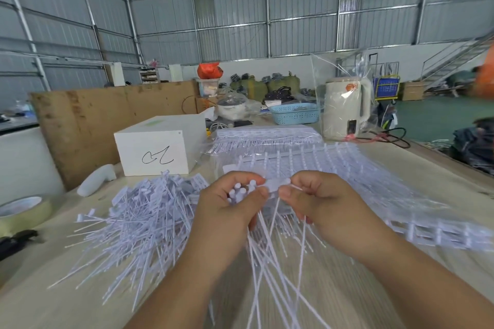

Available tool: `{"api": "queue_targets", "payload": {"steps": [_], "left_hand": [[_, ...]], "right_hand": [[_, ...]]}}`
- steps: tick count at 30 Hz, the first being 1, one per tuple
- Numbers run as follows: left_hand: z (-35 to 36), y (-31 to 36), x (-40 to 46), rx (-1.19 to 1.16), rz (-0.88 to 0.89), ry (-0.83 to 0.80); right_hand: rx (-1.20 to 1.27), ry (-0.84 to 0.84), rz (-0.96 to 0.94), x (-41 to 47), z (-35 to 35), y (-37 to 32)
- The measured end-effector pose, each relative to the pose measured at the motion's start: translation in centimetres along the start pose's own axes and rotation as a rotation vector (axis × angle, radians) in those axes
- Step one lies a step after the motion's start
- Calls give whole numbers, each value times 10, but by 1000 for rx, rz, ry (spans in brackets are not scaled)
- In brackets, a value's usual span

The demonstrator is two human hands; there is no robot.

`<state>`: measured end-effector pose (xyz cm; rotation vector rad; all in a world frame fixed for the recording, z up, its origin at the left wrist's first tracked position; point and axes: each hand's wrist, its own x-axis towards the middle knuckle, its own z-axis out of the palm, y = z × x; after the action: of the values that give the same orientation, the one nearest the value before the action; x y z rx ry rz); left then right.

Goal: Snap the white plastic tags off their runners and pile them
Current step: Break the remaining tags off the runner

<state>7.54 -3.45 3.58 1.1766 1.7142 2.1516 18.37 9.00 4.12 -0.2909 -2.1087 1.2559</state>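
Gripping a bunch of white tags [264,243], the left hand [230,205] curls tight; right hand [318,197] pinches one tag's head; loose pile [139,211] on the wooden table [441,184], metal-walled hall behind

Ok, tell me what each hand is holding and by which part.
The left hand grips a bunch of white tags by their head ends, tails hanging toward the camera. The right hand pinches one tag's flat head.

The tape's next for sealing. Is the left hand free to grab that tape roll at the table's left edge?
Probably not yet: the left hand grips a bundle of tags. Nothing blocks the tape roll.
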Motion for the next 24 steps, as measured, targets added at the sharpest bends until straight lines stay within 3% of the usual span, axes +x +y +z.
{"api": "queue_targets", "payload": {"steps": [4,7,11,16,18,21,24], "left_hand": [[8,0,-7,6,14,70],[6,3,-6,-9,2,88],[-11,1,8,64,-15,227],[-29,1,19,142,3,339],[-36,2,22,134,8,354],[-42,5,25,57,-97,246],[-40,8,20,38,-203,-39]], "right_hand": [[-10,330,77,5,-6,6],[51,268,58,4,-19,1],[7,126,-126,-3,-10,-5],[-114,277,-413,-9,-4,-14],[-113,385,-446,-10,-6,-16],[2,431,-346,-7,-12,-16],[240,229,-143,-4,-19,-19]]}}
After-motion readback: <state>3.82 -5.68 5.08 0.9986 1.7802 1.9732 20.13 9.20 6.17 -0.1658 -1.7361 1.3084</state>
